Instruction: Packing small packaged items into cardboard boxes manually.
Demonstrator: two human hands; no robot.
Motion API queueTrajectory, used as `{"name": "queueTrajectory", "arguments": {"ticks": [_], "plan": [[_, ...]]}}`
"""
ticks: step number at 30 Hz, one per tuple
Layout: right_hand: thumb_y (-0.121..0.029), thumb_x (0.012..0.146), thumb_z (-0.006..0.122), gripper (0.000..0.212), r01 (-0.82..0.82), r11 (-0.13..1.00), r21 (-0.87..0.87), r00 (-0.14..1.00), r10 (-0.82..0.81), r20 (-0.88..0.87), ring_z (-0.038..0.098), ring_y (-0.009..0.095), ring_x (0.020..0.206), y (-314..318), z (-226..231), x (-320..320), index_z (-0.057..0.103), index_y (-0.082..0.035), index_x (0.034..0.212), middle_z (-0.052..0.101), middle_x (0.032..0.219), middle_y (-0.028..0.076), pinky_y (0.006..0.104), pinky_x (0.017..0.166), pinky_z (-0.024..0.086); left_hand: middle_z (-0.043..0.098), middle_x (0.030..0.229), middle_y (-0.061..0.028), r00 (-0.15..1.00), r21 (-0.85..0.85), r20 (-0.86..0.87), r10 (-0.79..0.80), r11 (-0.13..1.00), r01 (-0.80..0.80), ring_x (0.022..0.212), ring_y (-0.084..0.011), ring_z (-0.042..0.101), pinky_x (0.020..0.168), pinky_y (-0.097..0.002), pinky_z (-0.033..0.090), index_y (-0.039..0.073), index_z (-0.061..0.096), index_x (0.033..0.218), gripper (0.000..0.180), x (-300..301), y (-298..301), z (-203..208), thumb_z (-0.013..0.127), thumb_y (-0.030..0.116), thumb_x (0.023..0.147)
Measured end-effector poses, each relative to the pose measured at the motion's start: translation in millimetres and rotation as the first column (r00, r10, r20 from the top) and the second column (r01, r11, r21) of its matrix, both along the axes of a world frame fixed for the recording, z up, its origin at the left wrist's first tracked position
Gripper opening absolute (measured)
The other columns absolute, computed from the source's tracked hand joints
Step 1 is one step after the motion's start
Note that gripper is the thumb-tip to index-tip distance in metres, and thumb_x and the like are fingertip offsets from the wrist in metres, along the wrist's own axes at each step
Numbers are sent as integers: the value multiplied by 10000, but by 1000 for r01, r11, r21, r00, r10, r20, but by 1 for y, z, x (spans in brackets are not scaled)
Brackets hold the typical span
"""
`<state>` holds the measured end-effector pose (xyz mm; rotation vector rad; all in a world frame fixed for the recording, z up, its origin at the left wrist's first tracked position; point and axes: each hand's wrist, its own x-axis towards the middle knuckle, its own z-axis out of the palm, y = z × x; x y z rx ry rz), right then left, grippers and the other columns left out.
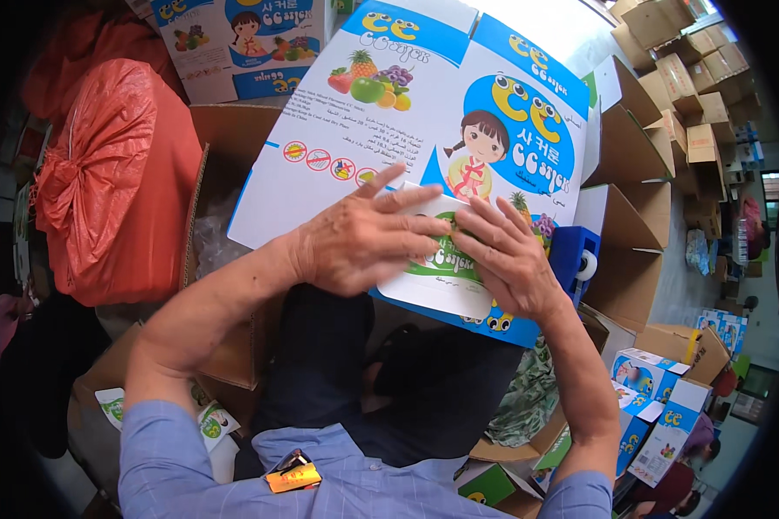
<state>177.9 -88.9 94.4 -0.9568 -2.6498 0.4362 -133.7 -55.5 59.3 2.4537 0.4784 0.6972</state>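
A large white and blue printed cardboard carton (pixel 260 203) lies flat across my lap, showing fruit and a cartoon girl. On its near part rests a small green and white flat pack (pixel 454 296). My left hand (pixel 355 242) reaches over this pack from the left, fingers stretched out and slightly blurred. From the right, my right hand (pixel 515 264) lies on it with straight fingers. The fingertips of both hands nearly meet over the green print and hide part of it. Just right of my right hand stands a blue tape dispenser (pixel 569 255) with a pale roll.
A tied red plastic bag (pixel 104 190) bulges at the left beside an open brown carton (pixel 197 169). More open cartons (pixel 632 216) line the right. Blue and white boxes (pixel 645 372) stand lower right. Green and white packs (pixel 216 424) lie lower left. Brown boxes (pixel 705 108) pile up far right.
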Motion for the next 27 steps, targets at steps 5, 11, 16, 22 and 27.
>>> {"name": "queueTrajectory", "arguments": {"ticks": [5, 11, 16, 22, 27], "plan": [[-534, 915, 710, 729, -25, 999, -43, 1000, 25, -1, 477, 356, 1509, -28, -6, 1, 601, -95, 1488, 581, 1546, 141, 607, 1293, 211, 538, 1580, -65, 996, 139, -29, -89, 986, 92, 1575, -313, 349, 1328, -596, 138, 276, 657, 1380, 600, 6, 1, -10, 840, 364, 816], [-581, 993, 621, 570, -4, 973, 229, 1000, 8, -16, 537, 392, 1451, -35, -45, 6, 704, -167, 1376, 632, 1480, 141, 656, 1282, 208, 542, 1590, -61, 992, 249, 27, -120, 962, 110, 1559, -289, 393, 1329, -589, 170, 278, 679, 1367, 586, 16, 1, -31, 849, 243, 808], [-475, 1010, 645, 400, 39, 978, 207, 996, -21, -88, 576, 387, 1412, -41, -45, 3, 749, -221, 1302, 656, 1453, 118, 677, 1269, 229, 606, 1511, -66, 993, 270, 95, -63, 962, 35, 1484, -311, 494, 1304, -601, 255, 255, 701, 1298, 455, 15, -14, -36, 810, 219, 858], [-443, 1023, 645, 341, 31, 958, 285, 992, 6, -126, 582, 379, 1408, -44, -57, 5, 759, -246, 1277, 681, 1424, 85, 681, 1267, 233, 644, 1486, -42, 988, 394, 153, -34, 918, -30, 1440, -318, 564, 1281, -611, 309, 265, 708, 1329, 461, 16, -21, -49, 783, 210, 877], [-452, 989, 701, 333, -14, 948, 318, 988, 61, -139, 585, 364, 1405, -45, -55, 7, 771, -248, 1242, 706, 1387, 76, 667, 1271, 240, 645, 1485, -34, 989, 462, 131, -68, 887, 0, 1445, -321, 559, 1267, -633, 323, 266, 707, 1335, 442, 14, -21, -43, 771, 251, 898]]}}
